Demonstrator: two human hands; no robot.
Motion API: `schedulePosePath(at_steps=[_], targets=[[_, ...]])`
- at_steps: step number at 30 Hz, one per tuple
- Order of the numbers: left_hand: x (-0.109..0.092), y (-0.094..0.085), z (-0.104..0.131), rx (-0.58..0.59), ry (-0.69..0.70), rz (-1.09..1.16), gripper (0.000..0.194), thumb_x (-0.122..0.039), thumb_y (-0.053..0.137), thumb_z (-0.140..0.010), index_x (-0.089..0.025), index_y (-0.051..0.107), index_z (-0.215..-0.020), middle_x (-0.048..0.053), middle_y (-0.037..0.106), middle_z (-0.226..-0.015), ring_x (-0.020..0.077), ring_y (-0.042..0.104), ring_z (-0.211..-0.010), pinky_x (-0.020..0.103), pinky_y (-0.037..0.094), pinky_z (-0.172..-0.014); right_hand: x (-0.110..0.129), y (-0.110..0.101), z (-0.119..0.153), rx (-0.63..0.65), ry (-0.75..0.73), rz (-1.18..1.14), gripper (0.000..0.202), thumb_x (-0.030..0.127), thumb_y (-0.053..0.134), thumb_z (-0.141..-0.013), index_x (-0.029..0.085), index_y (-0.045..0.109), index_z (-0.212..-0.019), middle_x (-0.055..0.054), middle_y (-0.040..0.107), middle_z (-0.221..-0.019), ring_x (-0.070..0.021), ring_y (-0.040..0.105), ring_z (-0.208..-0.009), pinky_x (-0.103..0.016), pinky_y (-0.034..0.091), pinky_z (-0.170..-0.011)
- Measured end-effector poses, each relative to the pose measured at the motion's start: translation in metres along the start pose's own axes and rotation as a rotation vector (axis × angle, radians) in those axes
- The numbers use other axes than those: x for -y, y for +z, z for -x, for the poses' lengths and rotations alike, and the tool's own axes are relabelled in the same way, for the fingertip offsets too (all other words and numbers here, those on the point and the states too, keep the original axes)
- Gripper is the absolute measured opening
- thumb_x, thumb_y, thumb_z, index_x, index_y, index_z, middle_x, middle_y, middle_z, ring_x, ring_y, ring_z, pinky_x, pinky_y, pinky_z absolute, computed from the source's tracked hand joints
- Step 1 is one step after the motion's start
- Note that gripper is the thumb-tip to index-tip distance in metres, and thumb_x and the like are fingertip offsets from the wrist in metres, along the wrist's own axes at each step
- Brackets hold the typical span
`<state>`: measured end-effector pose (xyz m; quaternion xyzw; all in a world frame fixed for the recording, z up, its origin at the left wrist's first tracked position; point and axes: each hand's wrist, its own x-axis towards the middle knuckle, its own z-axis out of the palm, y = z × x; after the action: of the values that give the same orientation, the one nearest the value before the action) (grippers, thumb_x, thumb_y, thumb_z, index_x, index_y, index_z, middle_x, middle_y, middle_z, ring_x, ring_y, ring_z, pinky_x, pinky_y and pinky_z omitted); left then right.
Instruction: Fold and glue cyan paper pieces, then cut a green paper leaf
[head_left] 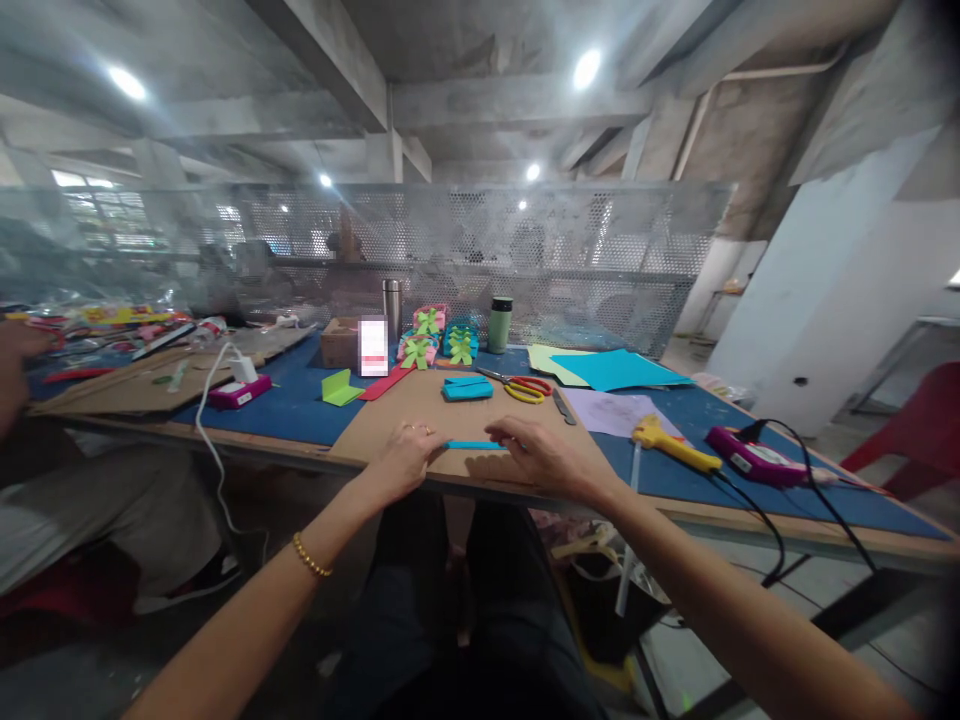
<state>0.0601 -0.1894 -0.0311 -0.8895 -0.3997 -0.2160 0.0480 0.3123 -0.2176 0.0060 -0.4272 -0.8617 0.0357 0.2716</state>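
Note:
A narrow blue paper-like strip [472, 445] lies level near the front edge of a brown cardboard sheet [397, 410]. My left hand [409, 455] has its fingers closed on the strip's left end. Over the right end, my right hand [536, 455] is closed with its fingers bent down on the strip; its fingertips are partly hidden. Just beyond the hands sits a folded blue piece [467, 388]. Scissors [525, 388] with red and yellow handles lie to its right, beside a dark knife-like tool [564, 407].
Bow-trimmed pieces [460, 345], a green bottle [499, 325] and a steel flask [392, 308] stand at the back. Blue sheets [619, 369], a yellow glue gun [675, 445] and a corded purple box [757, 457] are rightward. Another person's hand [19, 345] shows far left.

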Motion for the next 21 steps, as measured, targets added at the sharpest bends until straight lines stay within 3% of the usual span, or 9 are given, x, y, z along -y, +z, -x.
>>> schedulePosePath(at_steps=[4,8,12,21], targets=[[0.005,-0.001,-0.013,-0.094,-0.106,0.079,0.037,-0.012,0.049,-0.094,-0.019,0.066,-0.125,0.010,0.067,-0.113,0.0210,0.061,-0.099,0.033,0.045,-0.089,0.005,-0.040,0.034,-0.241,0.003,-0.054,0.026,0.022,0.045,-0.096,0.021,0.066,-0.113,-0.009,0.075,-0.103,-0.0209,0.071,-0.093,-0.035,0.056,-0.082],[-0.002,0.003,-0.028,-0.007,-0.108,0.066,0.028,-0.022,0.051,-0.096,-0.018,0.072,-0.113,0.011,0.067,-0.107,0.0232,0.060,-0.102,0.035,0.045,-0.092,0.003,-0.060,0.060,-0.315,0.076,-0.071,0.026,0.027,0.048,-0.096,0.020,0.066,-0.112,-0.008,0.075,-0.092,-0.0196,0.071,-0.085,-0.031,0.057,-0.076],[-0.010,0.007,-0.036,0.064,-0.088,0.024,0.021,-0.029,0.058,-0.093,-0.019,0.076,-0.099,0.011,0.065,-0.105,0.0243,0.058,-0.102,0.036,0.045,-0.090,-0.010,-0.052,0.061,-0.273,0.101,-0.099,0.026,0.029,0.047,-0.096,0.019,0.068,-0.108,-0.008,0.075,-0.088,-0.0192,0.071,-0.081,-0.030,0.056,-0.073],[-0.016,-0.002,-0.042,0.161,-0.109,0.111,0.021,-0.019,0.059,-0.084,-0.020,0.075,-0.097,0.005,0.067,-0.084,0.0212,0.061,-0.087,0.029,0.045,-0.076,-0.016,-0.036,0.043,-0.206,0.071,-0.103,0.025,0.023,0.046,-0.092,0.020,0.070,-0.097,-0.006,0.075,-0.086,-0.0170,0.068,-0.076,-0.029,0.053,-0.069]])
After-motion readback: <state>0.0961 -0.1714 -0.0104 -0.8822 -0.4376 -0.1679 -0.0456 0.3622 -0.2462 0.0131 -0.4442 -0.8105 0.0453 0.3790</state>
